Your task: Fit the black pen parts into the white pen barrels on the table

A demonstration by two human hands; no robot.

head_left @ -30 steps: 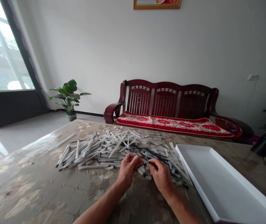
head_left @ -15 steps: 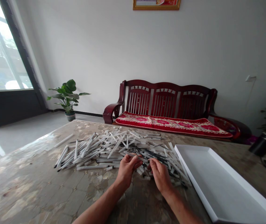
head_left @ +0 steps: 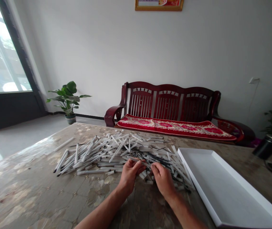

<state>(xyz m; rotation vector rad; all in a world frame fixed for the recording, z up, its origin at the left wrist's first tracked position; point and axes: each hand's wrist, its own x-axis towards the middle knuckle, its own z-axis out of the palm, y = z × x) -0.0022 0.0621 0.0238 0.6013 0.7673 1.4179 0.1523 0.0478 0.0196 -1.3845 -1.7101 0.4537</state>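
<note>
The left hand [head_left: 128, 176] and right hand [head_left: 163, 179] pinch one thin pen [head_left: 146, 164] toward the bench's [head_left: 54, 197] near edge; weak pinching could drop it among the pile [head_left: 94, 154].

Patterned brown table [head_left: 61, 200], heaped white pens [head_left: 118, 150], shallow white tray [head_left: 229, 184]

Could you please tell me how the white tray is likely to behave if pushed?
The white tray would probably slide rather than tip, since it lies flat with low walls. It looks light for its size, its walls appearing thin. Pushed left, it may nudge the pile of pens, whose nearest ones lie close by its edge.
</note>
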